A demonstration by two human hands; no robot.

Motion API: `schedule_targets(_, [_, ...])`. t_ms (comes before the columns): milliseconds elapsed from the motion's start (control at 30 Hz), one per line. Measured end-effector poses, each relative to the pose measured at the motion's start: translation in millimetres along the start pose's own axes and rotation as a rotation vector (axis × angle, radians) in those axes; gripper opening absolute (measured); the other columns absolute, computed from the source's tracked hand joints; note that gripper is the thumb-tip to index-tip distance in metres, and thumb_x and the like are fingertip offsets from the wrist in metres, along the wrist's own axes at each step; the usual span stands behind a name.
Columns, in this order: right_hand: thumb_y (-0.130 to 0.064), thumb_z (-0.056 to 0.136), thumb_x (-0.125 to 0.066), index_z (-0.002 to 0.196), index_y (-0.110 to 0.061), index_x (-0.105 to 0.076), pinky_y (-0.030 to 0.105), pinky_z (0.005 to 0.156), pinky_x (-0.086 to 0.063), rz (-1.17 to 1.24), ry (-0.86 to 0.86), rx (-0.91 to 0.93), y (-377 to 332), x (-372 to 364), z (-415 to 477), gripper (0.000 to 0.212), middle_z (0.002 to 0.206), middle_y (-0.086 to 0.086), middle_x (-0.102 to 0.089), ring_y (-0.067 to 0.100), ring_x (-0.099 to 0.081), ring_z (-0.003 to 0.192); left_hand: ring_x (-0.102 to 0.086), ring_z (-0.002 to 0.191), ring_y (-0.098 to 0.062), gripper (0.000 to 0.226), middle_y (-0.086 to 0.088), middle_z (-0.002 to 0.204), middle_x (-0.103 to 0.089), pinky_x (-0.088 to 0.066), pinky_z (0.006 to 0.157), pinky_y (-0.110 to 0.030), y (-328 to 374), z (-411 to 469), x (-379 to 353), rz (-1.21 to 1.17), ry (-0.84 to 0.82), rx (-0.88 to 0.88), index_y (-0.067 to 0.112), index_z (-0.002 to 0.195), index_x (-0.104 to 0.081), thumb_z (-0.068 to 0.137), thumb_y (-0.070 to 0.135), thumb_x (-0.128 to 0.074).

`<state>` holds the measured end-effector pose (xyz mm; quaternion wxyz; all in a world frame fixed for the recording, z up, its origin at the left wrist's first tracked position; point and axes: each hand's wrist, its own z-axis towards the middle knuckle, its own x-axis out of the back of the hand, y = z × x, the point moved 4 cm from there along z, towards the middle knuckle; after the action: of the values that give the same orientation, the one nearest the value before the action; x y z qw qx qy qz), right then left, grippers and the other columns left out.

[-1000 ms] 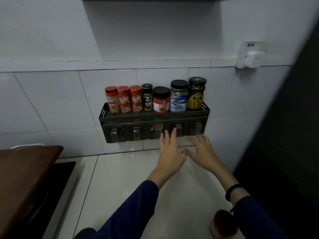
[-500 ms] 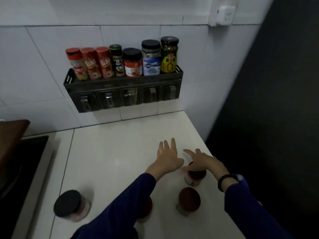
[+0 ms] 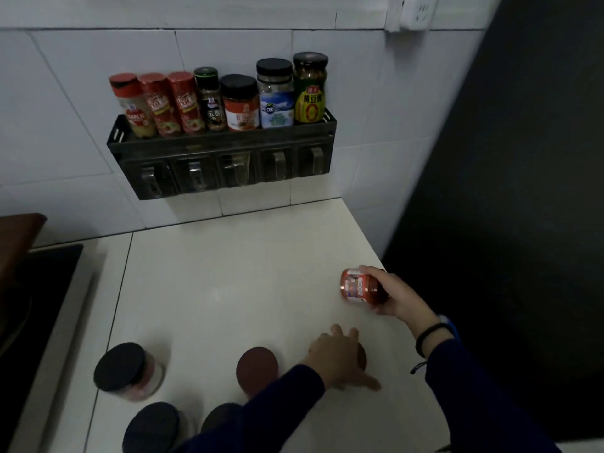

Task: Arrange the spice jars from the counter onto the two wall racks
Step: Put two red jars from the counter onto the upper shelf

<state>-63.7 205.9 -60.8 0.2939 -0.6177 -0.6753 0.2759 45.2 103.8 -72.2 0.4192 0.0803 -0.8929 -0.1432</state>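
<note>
A dark metal wall rack (image 3: 222,142) holds a full row of several spice jars (image 3: 240,103). My right hand (image 3: 397,294) grips a red-labelled jar (image 3: 359,287), tilted on its side above the counter's right edge. My left hand (image 3: 338,359) rests over a brown-lidded jar (image 3: 361,354) near the counter front; the jar is mostly hidden and the grip is unclear. Another brown-lidded jar (image 3: 257,367) stands just left of it. A black-lidded jar (image 3: 125,371) stands further left. Two dark-lidded jars (image 3: 152,426) sit at the bottom edge, one (image 3: 217,420) partly behind my left sleeve.
The white counter (image 3: 228,282) ends at a dark drop on the right. A black hob (image 3: 36,289) and a brown board (image 3: 18,233) lie at the left. A row of hooks (image 3: 235,170) hangs under the rack. A white socket (image 3: 416,9) sits top right.
My right hand has closed on the red-labelled jar and lifted it off the counter to the right. My left hand has dropped onto a brown-lidded jar. The view tilted down slightly.
</note>
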Motion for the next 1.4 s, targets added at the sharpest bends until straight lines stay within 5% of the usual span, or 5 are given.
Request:
schedule_targets(267, [-0.03, 0.08, -0.069, 0.09, -0.019, -0.061, 0.022, 0.043, -0.043, 0.092, -0.08, 0.065, -28, -10, -14, 0.017, 0.088, 0.007, -0.058, 0.019, -0.055, 0.07, -0.047, 0.118, -0.042, 0.079, -0.02, 0.133, -0.038, -0.046, 0.091, -0.044, -16, 12, 45, -0.022, 0.203, 0.014, 0.01, 0.139, -0.026, 0.075, 0.018, -0.071])
schedule_targets(400, [-0.037, 0.076, -0.072, 0.121, -0.015, -0.05, 0.027, 0.052, -0.05, 0.06, -0.005, 0.292, -87, -22, -30, 0.055, 0.112, 0.013, -0.058, 0.026, -0.06, 0.09, -0.054, 0.108, -0.038, 0.066, -0.018, 0.124, -0.045, -0.049, 0.084, -0.04, -39, -3, 140, -0.145, 0.412, 0.034, 0.012, 0.123, -0.037, 0.07, 0.02, -0.074])
schedule_targets(700, [-0.025, 0.078, -0.071, 0.111, -0.027, -0.042, 0.029, 0.078, -0.053, 0.072, 0.133, 1.293, -311, -60, -186, 0.044, 0.119, 0.001, -0.05, 0.02, -0.052, 0.11, -0.048, 0.117, -0.025, 0.066, -0.006, 0.13, -0.037, -0.048, 0.097, -0.037, -15, -144, 391, -0.01, 1.173, -0.249, 0.025, 0.129, -0.038, 0.076, 0.04, -0.072])
schedule_targets(900, [-0.034, 0.076, -0.073, 0.123, -0.019, -0.04, 0.005, 0.079, -0.039, 0.005, 0.361, 1.749, -429, -72, -279, 0.059, 0.12, 0.002, -0.038, 0.009, -0.045, 0.099, -0.048, 0.111, -0.032, 0.056, -0.014, 0.124, -0.038, -0.045, 0.086, -0.034, 23, -239, 508, 0.205, 1.665, -0.382, 0.018, 0.125, -0.045, 0.078, 0.033, -0.07])
schedule_targets(1400, [-0.035, 0.072, -0.075, 0.124, -0.021, -0.04, 0.037, 0.09, -0.046, -0.498, 0.419, 1.664, -580, -108, -234, 0.065, 0.122, 0.013, -0.05, 0.031, -0.048, 0.113, -0.047, 0.117, -0.036, 0.083, -0.017, 0.129, -0.043, -0.048, 0.096, -0.048, -4, -193, 647, -0.078, 1.469, -0.303, 0.018, 0.131, -0.034, 0.066, 0.029, -0.084])
